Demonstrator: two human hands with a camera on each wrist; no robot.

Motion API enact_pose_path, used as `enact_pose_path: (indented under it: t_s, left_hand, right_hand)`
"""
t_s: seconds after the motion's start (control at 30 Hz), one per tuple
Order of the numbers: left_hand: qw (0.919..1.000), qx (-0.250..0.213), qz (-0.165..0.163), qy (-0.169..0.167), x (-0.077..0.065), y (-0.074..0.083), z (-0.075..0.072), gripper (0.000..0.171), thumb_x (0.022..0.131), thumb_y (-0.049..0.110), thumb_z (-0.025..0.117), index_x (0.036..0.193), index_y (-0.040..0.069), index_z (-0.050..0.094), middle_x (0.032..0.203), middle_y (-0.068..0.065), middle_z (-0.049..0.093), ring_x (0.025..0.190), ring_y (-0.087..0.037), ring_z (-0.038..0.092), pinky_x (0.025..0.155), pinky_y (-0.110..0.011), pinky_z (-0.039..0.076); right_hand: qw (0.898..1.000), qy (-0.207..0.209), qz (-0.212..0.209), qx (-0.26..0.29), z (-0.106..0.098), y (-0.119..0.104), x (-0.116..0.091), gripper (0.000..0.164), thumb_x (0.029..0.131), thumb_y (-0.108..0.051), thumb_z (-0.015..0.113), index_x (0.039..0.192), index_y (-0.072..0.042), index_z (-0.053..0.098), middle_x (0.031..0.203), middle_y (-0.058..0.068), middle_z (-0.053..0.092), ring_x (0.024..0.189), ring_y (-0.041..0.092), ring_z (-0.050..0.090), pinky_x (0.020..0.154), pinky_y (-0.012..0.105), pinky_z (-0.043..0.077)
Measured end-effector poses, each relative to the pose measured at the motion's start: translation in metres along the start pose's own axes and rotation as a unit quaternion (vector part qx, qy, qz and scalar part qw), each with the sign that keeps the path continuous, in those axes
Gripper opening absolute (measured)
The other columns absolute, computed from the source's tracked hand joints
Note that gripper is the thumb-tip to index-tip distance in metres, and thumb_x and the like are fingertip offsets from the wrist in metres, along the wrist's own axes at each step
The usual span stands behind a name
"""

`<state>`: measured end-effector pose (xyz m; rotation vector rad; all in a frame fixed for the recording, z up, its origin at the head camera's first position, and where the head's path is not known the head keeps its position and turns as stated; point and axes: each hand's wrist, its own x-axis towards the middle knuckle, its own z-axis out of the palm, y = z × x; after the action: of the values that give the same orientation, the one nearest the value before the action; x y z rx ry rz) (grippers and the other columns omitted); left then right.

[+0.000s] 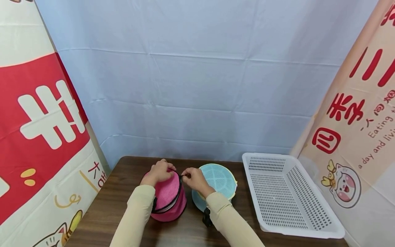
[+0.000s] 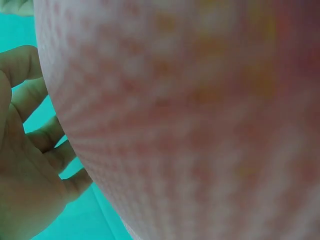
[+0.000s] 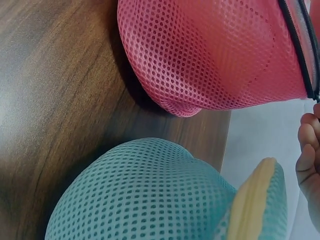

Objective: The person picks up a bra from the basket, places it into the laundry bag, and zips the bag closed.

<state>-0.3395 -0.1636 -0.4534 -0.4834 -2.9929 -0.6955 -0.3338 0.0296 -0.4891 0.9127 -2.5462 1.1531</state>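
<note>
A round pink mesh laundry bag (image 1: 168, 195) with a black zipper (image 1: 179, 188) round its lid stands upright on the table. My left hand (image 1: 159, 173) lies over the far part of its lid, bent fingers holding the rim. Mesh close to the camera fills most of the left wrist view, the left hand's fingers (image 2: 37, 95) bent at its edge. At the bag's right side, my right hand (image 1: 195, 180) pinches the zipper's end. Beside it sits a light-blue mesh bag (image 1: 219, 178) with yellow trim, partly hidden by my right forearm.
A white perforated plastic basket (image 1: 254, 202) stands to the right on the dark wood table (image 1: 102, 219). Behind the table hangs a pale blue cloth (image 1: 197, 85), with printed cloths on both sides. Near my right wrist is a small black object (image 1: 207, 218).
</note>
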Motion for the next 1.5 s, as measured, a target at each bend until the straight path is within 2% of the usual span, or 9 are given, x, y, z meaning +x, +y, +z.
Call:
enact_pose_path:
  t_s: [0.17, 0.27, 0.33, 0.53, 0.73, 0.9, 1.03, 1.27, 1.5]
  left_hand:
    - [0.9988, -0.023, 0.039, 0.018, -0.001, -0.002, -0.003, 0.003, 0.08, 0.012, 0.062, 0.078, 0.014, 0.065, 0.08, -0.001, 0.052, 0.078, -0.021, 0.051, 0.07, -0.045, 0.042]
    - [0.998, -0.044, 0.042, 0.015, 0.001, -0.005, -0.002, 0.008, 0.078, 0.007, 0.059, 0.072, 0.012, 0.058, 0.069, 0.001, 0.05, 0.065, -0.016, 0.047, 0.06, -0.034, 0.04]
    - [0.9979, -0.055, 0.032, 0.008, 0.003, -0.007, 0.001, 0.011, 0.078, 0.003, 0.057, 0.07, 0.012, 0.055, 0.065, 0.001, 0.048, 0.062, -0.014, 0.045, 0.059, -0.031, 0.038]
    - [0.9974, -0.065, 0.029, 0.004, 0.002, -0.01, 0.004, 0.014, 0.079, 0.0, 0.057, 0.07, 0.011, 0.052, 0.063, 0.002, 0.045, 0.058, -0.012, 0.041, 0.057, -0.028, 0.035]
    - [0.9968, -0.072, 0.033, 0.012, -0.001, -0.01, 0.005, 0.015, 0.08, 0.002, 0.058, 0.07, 0.011, 0.052, 0.064, 0.001, 0.044, 0.061, -0.013, 0.041, 0.058, -0.029, 0.034]
    - [0.9961, -0.078, 0.032, 0.026, -0.005, -0.015, 0.006, 0.015, 0.079, 0.003, 0.058, 0.07, 0.013, 0.052, 0.065, 0.003, 0.044, 0.063, -0.013, 0.042, 0.059, -0.029, 0.035]
    - [0.9951, -0.086, 0.02, 0.045, -0.008, -0.018, 0.005, 0.014, 0.079, 0.004, 0.058, 0.071, 0.013, 0.052, 0.067, 0.001, 0.044, 0.066, -0.014, 0.041, 0.06, -0.03, 0.035]
    - [0.992, -0.095, -0.024, 0.08, -0.016, -0.023, 0.002, 0.01, 0.081, 0.005, 0.057, 0.074, 0.01, 0.052, 0.071, -0.003, 0.045, 0.07, -0.018, 0.042, 0.061, -0.033, 0.035]
    - [0.9836, -0.103, -0.072, 0.129, -0.023, -0.03, 0.002, 0.009, 0.084, 0.008, 0.054, 0.076, 0.007, 0.05, 0.07, -0.005, 0.044, 0.068, -0.021, 0.041, 0.06, -0.034, 0.034]
  right_hand:
    - [1.0, 0.006, -0.01, -0.007, 0.002, 0.001, 0.001, 0.009, 0.083, -0.003, 0.062, 0.084, -0.009, 0.069, 0.077, -0.002, 0.062, 0.064, 0.006, 0.055, 0.057, 0.021, 0.045]
    - [1.0, 0.005, -0.011, -0.003, 0.004, 0.003, 0.002, 0.009, 0.083, -0.003, 0.062, 0.083, -0.008, 0.069, 0.076, -0.002, 0.061, 0.063, 0.005, 0.055, 0.056, 0.02, 0.045]
    - [1.0, 0.001, -0.007, -0.001, 0.005, 0.003, 0.002, 0.008, 0.083, -0.004, 0.061, 0.084, -0.007, 0.069, 0.075, -0.002, 0.061, 0.062, 0.005, 0.054, 0.056, 0.02, 0.045]
    - [1.0, -0.013, 0.003, -0.003, 0.007, 0.003, 0.0, 0.008, 0.086, -0.005, 0.061, 0.088, -0.005, 0.069, 0.076, -0.001, 0.061, 0.06, 0.004, 0.052, 0.055, 0.02, 0.044]
    - [1.0, -0.007, 0.012, -0.003, 0.006, -0.001, -0.002, 0.008, 0.086, -0.004, 0.062, 0.088, -0.005, 0.07, 0.076, -0.001, 0.06, 0.059, 0.004, 0.051, 0.055, 0.02, 0.043]
    - [1.0, -0.005, -0.007, -0.007, 0.006, -0.004, -0.004, 0.008, 0.086, -0.004, 0.062, 0.088, -0.005, 0.069, 0.077, -0.001, 0.06, 0.06, 0.004, 0.051, 0.055, 0.02, 0.043]
    - [1.0, -0.005, -0.011, -0.015, 0.005, -0.004, -0.007, 0.008, 0.086, -0.005, 0.062, 0.087, -0.007, 0.069, 0.077, -0.002, 0.059, 0.059, 0.003, 0.049, 0.055, 0.02, 0.042]
    - [1.0, -0.008, -0.008, -0.019, 0.002, -0.003, -0.013, 0.008, 0.087, -0.006, 0.062, 0.088, -0.008, 0.069, 0.082, 0.0, 0.06, 0.061, 0.004, 0.048, 0.056, 0.02, 0.042]
    - [1.0, -0.007, -0.005, -0.01, 0.0, -0.003, -0.018, 0.007, 0.087, -0.005, 0.062, 0.087, -0.007, 0.069, 0.082, 0.001, 0.06, 0.061, 0.005, 0.048, 0.055, 0.02, 0.042]
